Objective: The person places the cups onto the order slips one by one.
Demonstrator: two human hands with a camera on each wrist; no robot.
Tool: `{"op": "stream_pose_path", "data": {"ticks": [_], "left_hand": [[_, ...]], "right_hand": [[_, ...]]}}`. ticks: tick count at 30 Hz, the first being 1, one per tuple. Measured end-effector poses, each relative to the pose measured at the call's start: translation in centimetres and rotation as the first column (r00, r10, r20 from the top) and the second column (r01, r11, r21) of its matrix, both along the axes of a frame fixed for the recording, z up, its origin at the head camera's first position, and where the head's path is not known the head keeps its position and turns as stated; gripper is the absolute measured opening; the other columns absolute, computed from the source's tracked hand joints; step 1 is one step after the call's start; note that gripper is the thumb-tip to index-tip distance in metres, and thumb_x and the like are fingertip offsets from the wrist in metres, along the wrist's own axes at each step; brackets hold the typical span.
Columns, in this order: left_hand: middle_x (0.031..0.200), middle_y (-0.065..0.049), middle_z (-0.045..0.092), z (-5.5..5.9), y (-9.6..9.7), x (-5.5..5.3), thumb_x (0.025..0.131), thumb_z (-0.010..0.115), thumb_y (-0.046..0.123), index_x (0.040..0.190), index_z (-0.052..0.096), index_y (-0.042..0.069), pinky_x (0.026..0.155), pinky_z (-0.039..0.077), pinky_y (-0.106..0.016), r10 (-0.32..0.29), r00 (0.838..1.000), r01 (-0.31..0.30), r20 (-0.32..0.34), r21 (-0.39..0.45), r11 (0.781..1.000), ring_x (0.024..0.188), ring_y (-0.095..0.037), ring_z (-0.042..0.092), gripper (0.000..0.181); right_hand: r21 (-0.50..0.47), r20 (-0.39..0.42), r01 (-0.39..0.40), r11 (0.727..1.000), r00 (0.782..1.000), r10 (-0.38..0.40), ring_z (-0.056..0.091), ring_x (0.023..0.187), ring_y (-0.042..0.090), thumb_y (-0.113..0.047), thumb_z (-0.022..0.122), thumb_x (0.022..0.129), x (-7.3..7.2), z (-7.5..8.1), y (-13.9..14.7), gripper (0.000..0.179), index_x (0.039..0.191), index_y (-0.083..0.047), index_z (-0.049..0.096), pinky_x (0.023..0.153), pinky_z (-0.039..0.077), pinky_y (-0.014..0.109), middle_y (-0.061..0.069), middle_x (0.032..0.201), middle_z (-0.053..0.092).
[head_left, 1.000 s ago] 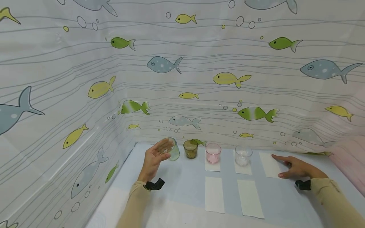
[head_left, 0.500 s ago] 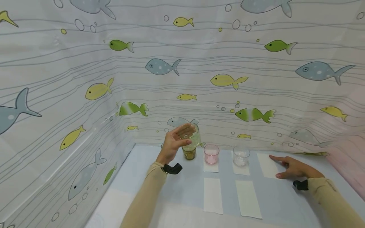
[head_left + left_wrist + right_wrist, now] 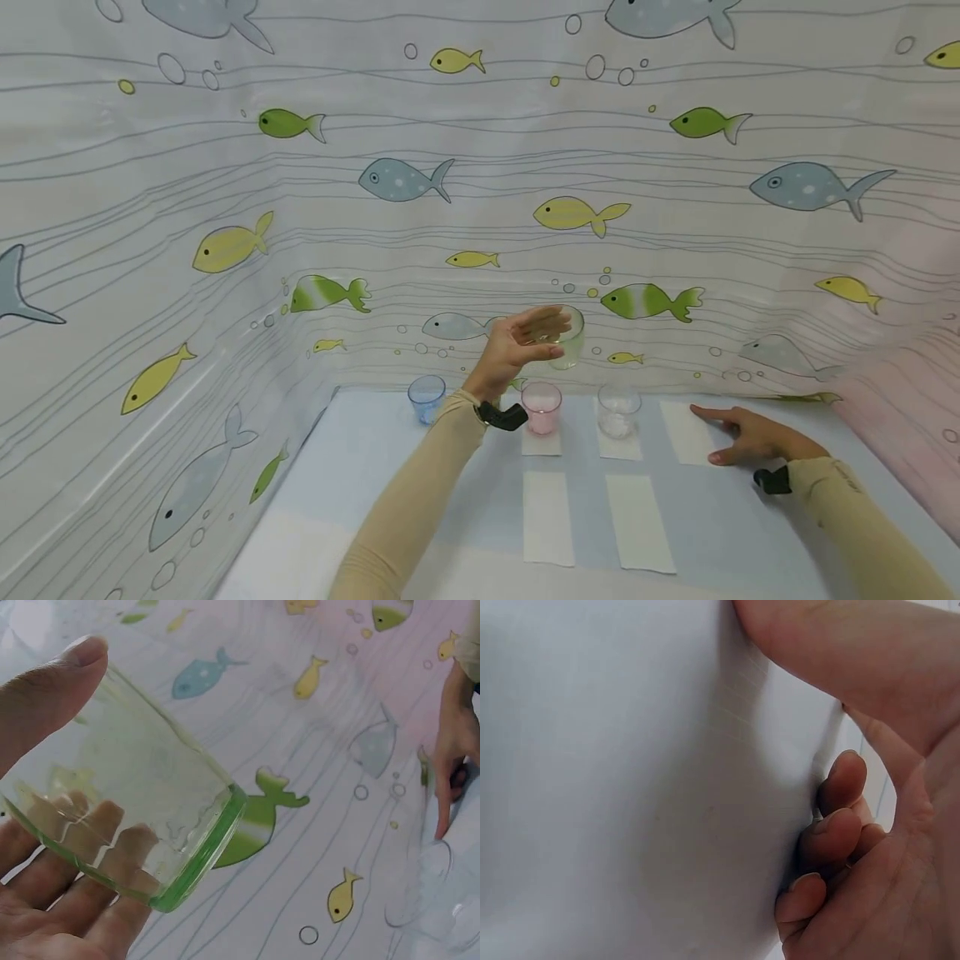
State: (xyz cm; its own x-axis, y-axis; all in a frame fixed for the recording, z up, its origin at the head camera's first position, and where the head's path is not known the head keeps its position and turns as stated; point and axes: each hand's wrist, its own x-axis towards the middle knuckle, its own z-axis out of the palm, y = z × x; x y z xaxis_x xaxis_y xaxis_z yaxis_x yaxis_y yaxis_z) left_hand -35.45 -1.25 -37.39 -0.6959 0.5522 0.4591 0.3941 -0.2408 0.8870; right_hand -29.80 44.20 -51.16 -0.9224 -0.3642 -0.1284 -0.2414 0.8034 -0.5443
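My left hand (image 3: 517,350) grips a pale green glass (image 3: 572,343) raised above the table, thumb on one side and fingers on the other. In the left wrist view the glass (image 3: 150,772) is tilted, its thick green base toward the lower right. My right hand (image 3: 757,437) rests on the table at the right. Its straight index fingertip and thumb touch the edge of a white paper slip (image 3: 686,433), and its other fingers are curled under. A pink glass (image 3: 542,408) and a clear glass (image 3: 618,410) stand on paper slips. The brown glass is hidden behind my left wrist.
A blue glass (image 3: 427,400) stands at the back left, close to my left forearm. Two more paper slips (image 3: 547,517) lie in front of the pink and clear glasses. A fish-patterned curtain (image 3: 465,225) encloses the table (image 3: 315,500) at the back and sides.
My left hand has lifted the pale green glass from the back left and carried it right, past the brown glass. The blue glass has come into view. The right hand stays on its slip.
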Motion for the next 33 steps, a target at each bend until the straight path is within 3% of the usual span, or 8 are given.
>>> {"op": "stream_pose_path", "data": {"ticks": [5,11,14,18,22,27,33], "left_hand": [[0.152,-0.021,0.059,0.6,2.9,-1.1,0.094,0.075,-0.006,0.155,0.052,0.005,0.107,0.058,-0.036,-0.042,0.999,0.043,0.02,-0.069,0.997,0.142,-0.041,0.057,0.067],[0.152,-0.024,0.059,1.1,5.7,-2.1,0.094,0.076,-0.005,0.155,0.052,0.004,0.107,0.058,-0.035,-0.038,0.998,0.042,0.047,-0.099,0.994,0.136,-0.029,0.064,0.066],[0.15,-0.026,0.059,0.9,7.1,-2.5,0.094,0.075,-0.006,0.152,0.054,0.003,0.107,0.058,-0.035,-0.049,0.997,0.054,0.062,-0.092,0.994,0.138,-0.038,0.061,0.063],[0.149,-0.026,0.06,0.0,8.9,-2.6,0.093,0.075,-0.007,0.15,0.057,0.005,0.105,0.059,-0.033,-0.066,0.993,0.073,0.097,-0.071,0.995,0.141,-0.049,0.054,0.061],[0.148,-0.022,0.062,-1.0,10.4,-2.3,0.093,0.076,-0.005,0.15,0.058,0.006,0.103,0.059,-0.03,-0.049,0.99,0.06,0.132,-0.08,0.995,0.14,-0.044,0.057,0.061],[0.148,-0.023,0.062,-2.5,12.6,-1.7,0.093,0.077,-0.001,0.152,0.056,0.004,0.1,0.059,-0.024,-0.029,0.988,0.045,0.149,-0.108,0.993,0.137,-0.037,0.063,0.062],[0.147,-0.018,0.065,-4.7,15.2,-0.8,0.092,0.081,0.004,0.15,0.059,0.01,0.095,0.057,-0.018,-0.028,0.991,0.053,0.131,-0.187,0.981,0.135,-0.029,0.065,0.062]], "right_hand": [[0.038,0.0,0.022,0.999,1.0,-0.022,0.047,0.1,0.026,-0.037,0.091,0.082,0.0,-0.1,0.2,0.096,0.158,-0.002,0.044,0.083,0.044,0.037,0.023,0.122,0.057],[0.047,-0.006,0.019,0.999,1.0,-0.019,0.053,0.108,0.03,-0.04,0.091,0.082,-0.1,-0.5,0.3,0.098,0.159,-0.003,0.044,0.092,0.05,0.046,0.034,0.139,0.053],[0.046,-0.01,0.019,0.999,1.0,-0.019,0.053,0.108,0.029,-0.041,0.091,0.082,-0.3,-0.7,0.5,0.098,0.159,-0.003,0.044,0.091,0.05,0.044,0.032,0.138,0.055],[0.024,-0.019,0.016,1.0,1.0,-0.015,0.047,0.1,0.024,-0.039,0.092,0.081,-0.4,-0.8,0.6,0.096,0.157,-0.002,0.046,0.083,0.046,0.035,0.021,0.123,0.058],[-0.012,-0.012,0.006,1.0,1.0,-0.006,0.043,0.094,0.022,-0.036,0.093,0.081,-0.5,-0.6,0.4,0.096,0.157,0.0,0.046,0.077,0.04,0.03,0.011,0.109,0.055],[0.01,0.016,0.032,0.999,0.999,-0.033,0.046,0.098,0.024,-0.037,0.092,0.082,-0.4,-0.3,0.3,0.097,0.158,-0.002,0.044,0.081,0.043,0.035,0.016,0.114,0.056],[0.053,0.038,0.065,0.996,0.997,-0.067,0.048,0.102,0.027,-0.042,0.091,0.083,-0.5,-0.2,0.4,0.098,0.16,-0.005,0.043,0.084,0.045,0.04,0.021,0.12,0.055]]}}
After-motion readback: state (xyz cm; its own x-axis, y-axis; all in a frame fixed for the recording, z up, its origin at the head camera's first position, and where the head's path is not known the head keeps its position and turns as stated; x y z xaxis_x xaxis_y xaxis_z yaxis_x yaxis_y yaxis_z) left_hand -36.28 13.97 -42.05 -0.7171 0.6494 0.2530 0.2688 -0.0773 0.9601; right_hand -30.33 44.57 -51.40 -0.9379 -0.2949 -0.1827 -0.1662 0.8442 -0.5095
